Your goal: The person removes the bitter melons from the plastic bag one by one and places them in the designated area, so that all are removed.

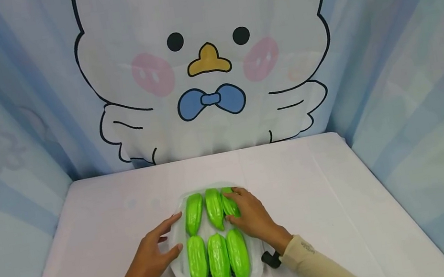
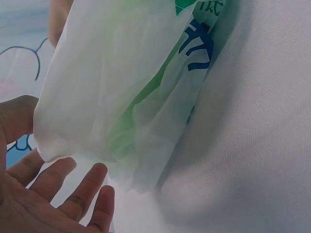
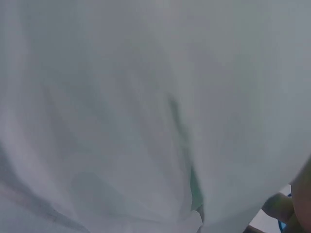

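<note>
A white plastic bag (image 1: 260, 259) stands with its mouth spread wide. Inside it, several bright green, ridged, tapered gourds (image 1: 219, 260) lie in two rows. My right hand (image 1: 251, 213) reaches over the bag's right rim, its thumb and fingers around the gourd at the upper right (image 1: 230, 206). In the right wrist view the bag's side (image 3: 146, 121) hides most of that hand. My left hand (image 1: 153, 253) is at the bag's left edge, fingers and thumb spread. The left wrist view shows its fingers (image 2: 80, 196) loosely extended by the bag's side (image 2: 92, 92), holding nothing.
The bag stands on a table with a white cloth (image 1: 323, 200), near the front. Behind the table hangs a curtain (image 1: 220, 129) with a cartoon bird on it, and pale blue curtains (image 1: 426, 106) flank both sides.
</note>
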